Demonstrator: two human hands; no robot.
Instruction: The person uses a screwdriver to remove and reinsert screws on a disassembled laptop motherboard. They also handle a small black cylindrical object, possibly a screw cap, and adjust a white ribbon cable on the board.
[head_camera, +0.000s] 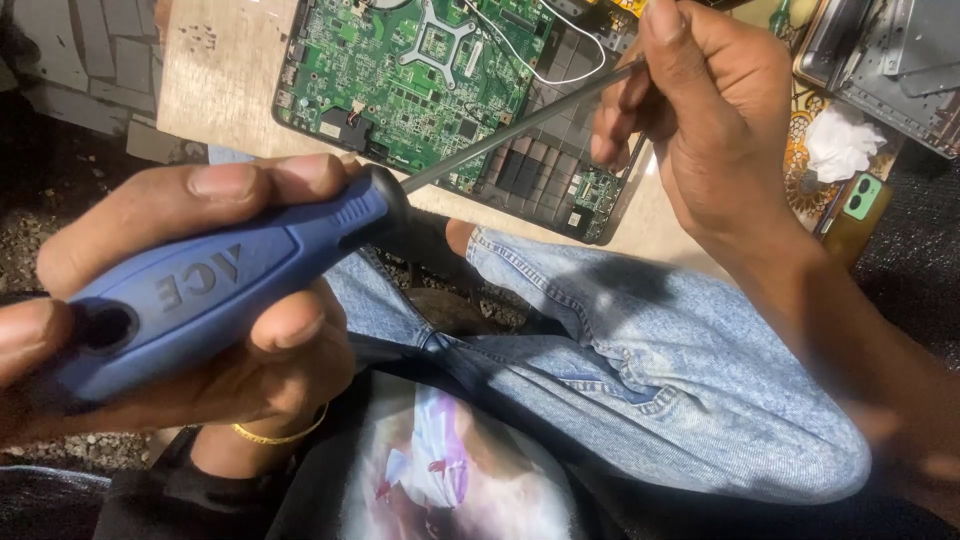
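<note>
a blue-handled screwdriver (230, 275) is gripped at its handle by the closed left hand (190, 300), while its metal shaft (520, 125) is pinched by the right hand (710, 120) above an opened laptop (450, 90).

A pale wooden board (215, 75) carries the opened laptop base (560, 165), its green circuit board (415, 70) facing up

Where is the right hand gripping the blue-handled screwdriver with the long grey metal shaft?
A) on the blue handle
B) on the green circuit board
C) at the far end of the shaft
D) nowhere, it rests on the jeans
C: the right hand pinches the shaft's far end of the blue-handled screwdriver, while the left hand wraps the handle.
</note>
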